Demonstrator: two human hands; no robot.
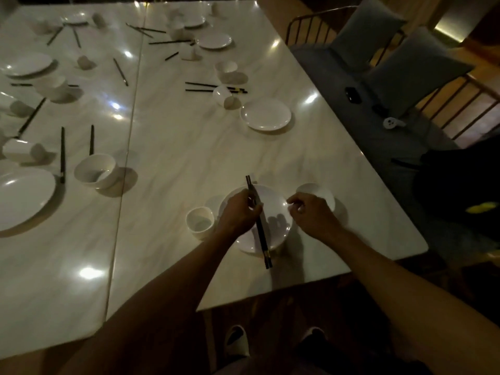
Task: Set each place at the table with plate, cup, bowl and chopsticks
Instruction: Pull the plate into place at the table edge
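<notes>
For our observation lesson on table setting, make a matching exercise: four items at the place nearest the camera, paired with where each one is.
Items:
1. cup
2. plate
3. bowl
4. chopsticks

Places:
A. held in the left hand, across the plate
B. right of the plate, behind the right hand
C. left of the plate
D. between cup and bowl

Pairs: 1-C, 2-D, 3-B, 4-A

A single head-worn wide-angle view is given — aimed forward and steeply down over the pale tabletop [176, 158], its near corner seen close, its far end distant and curved.
</notes>
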